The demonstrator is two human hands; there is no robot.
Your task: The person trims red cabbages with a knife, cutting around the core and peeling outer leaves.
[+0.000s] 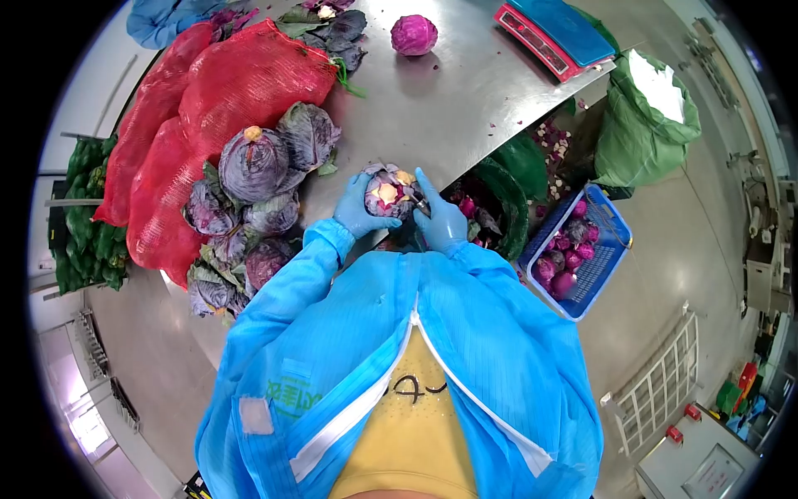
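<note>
A red cabbage (387, 190) is held over the near edge of the metal table, its pale cut stem facing up. My left hand (361, 207), in a blue glove, grips its left side. On the right, my right hand (441, 218), gloved too, is closed on a small dark-handled knife (421, 205) touching the cabbage's right side; the blade is mostly hidden. Farther back on the table sits a trimmed, bright purple cabbage (414, 36).
Untrimmed cabbages (253, 166) and red mesh sacks (241, 91) lie at the left. A blue-topped scale (561, 33) stands at the back right. Below the table's right edge are a green-lined bin (509, 204), a blue basket of cabbages (613, 218) and a green sack (636, 137).
</note>
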